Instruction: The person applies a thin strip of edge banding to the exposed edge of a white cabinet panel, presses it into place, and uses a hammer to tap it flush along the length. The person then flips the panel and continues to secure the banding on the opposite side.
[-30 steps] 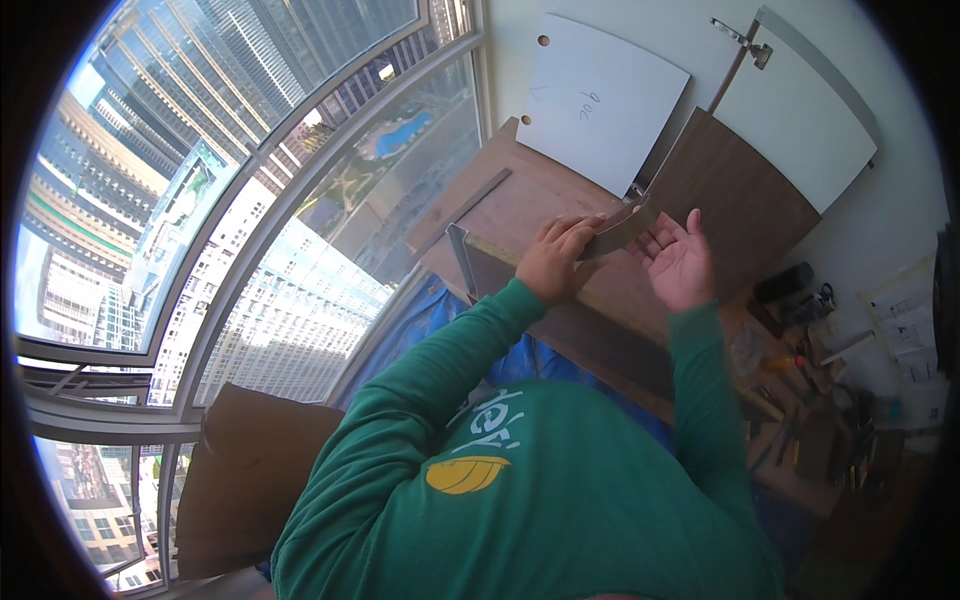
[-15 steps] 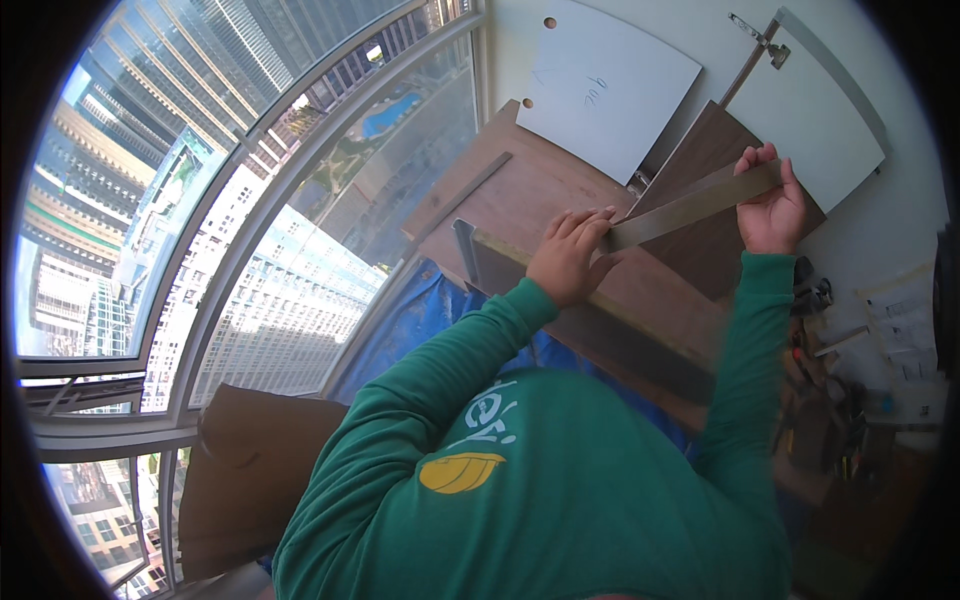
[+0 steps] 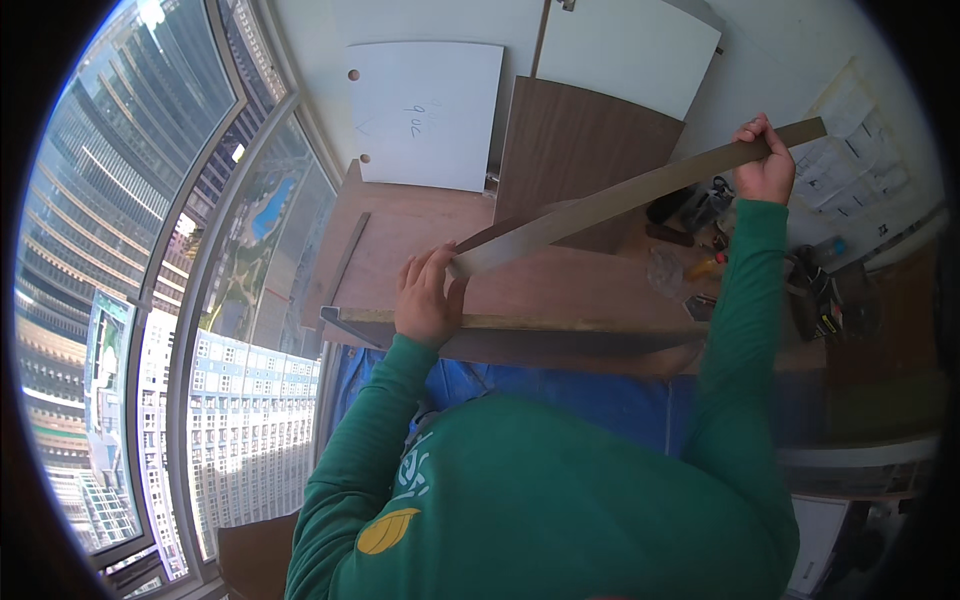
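Running from the frame's centre to its upper right, the brown strip (image 3: pixel 640 191) looks light and springy, probably best held near its 2 ends, where the left hand (image 3: pixel 428 300) and right hand (image 3: pixel 765 168) clasp it.

The strip (image 3: pixel 620 202) is long, thin and flat. It is brown, and looks more grey near its left end. It is stretched out almost straight, on a slant, with the left end lower in view. The left hand (image 3: pixel 428 295) has the low end, and the right hand (image 3: pixel 763 165) grips it near the high end, where a short bit pokes out past the fingers. The strip's middle has nothing holding it.
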The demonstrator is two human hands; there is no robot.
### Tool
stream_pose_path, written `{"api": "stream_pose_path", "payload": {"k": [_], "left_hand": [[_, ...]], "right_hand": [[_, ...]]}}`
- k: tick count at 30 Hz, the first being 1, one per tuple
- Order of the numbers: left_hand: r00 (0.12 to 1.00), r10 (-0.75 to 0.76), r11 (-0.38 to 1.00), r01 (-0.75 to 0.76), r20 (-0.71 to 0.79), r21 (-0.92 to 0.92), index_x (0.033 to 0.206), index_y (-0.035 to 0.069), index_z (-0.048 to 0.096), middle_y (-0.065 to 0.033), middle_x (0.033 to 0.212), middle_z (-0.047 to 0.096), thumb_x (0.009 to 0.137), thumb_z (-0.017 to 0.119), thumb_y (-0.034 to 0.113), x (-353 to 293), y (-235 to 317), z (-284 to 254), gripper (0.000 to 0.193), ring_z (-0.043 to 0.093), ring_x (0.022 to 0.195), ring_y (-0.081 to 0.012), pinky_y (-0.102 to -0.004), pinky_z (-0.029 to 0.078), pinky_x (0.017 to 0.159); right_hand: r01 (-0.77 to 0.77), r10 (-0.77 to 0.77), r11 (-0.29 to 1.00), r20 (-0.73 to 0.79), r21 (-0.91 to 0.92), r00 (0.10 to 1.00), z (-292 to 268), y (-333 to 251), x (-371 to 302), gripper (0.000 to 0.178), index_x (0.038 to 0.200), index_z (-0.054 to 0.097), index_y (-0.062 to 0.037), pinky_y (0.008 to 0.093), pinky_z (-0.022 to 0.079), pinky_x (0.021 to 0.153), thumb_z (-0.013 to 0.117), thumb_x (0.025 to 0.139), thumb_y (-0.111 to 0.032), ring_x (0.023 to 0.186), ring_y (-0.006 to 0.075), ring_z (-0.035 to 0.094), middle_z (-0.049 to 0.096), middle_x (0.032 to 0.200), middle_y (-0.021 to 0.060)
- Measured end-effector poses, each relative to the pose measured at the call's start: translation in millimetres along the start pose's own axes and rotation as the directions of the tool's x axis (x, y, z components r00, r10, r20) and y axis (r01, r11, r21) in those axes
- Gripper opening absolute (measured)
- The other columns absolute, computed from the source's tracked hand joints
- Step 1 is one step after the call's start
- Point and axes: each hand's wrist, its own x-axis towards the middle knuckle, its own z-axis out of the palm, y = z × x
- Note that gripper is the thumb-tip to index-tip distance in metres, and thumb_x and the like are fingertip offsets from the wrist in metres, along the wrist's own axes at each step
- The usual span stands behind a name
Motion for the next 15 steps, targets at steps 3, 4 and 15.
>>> {"api": "stream_pose_path", "payload": {"k": [3,4,15], "left_hand": [[0.999,-0.002,1.0,0.0,0.042,0.031,0.137,0.011,0.059,-0.0067,0.144,0.069,0.096,0.071,0.016,2,5,1,0.043,0.06,0.138,-0.0313,-0.0538,0.039,0.122],[0.998,0.0,0.999,-0.002,0.056,0.043,0.138,0.011,0.059,-0.0077,0.143,0.069,0.096,0.071,0.016,3,6,2,0.043,0.061,0.137,-0.0317,-0.0532,0.039,0.121],[0.994,0.032,0.998,-0.038,0.102,0.057,0.138,0.008,0.061,-0.0138,0.14,0.07,0.097,0.071,0.016,6,-4,8,0.044,0.063,0.13,-0.0377,-0.0513,0.043,0.117]], "right_hand": [[0.006,-0.01,0.999,-0.083,-0.053,0.997,27,-26,-29,0.023,0.128,0.058,0.0066,0.0397,0.051,0.075,0.055,0.112,-0.01,0.085,0.0252,0.055,0.059,0.098,0.0132],[0.052,-0.073,0.986,-0.131,-0.159,0.989,39,-31,-40,0.023,0.129,0.059,0.0046,0.0387,0.051,0.076,0.055,0.112,-0.01,0.085,0.0256,0.056,0.059,0.097,0.0123],[0.255,-0.268,0.927,-0.01,-0.276,0.963,58,-74,-83,0.034,0.141,0.059,-0.004,0.0448,0.053,0.083,0.052,0.115,-0.025,0.092,0.0294,0.06,0.065,0.1,0.0115]]}}
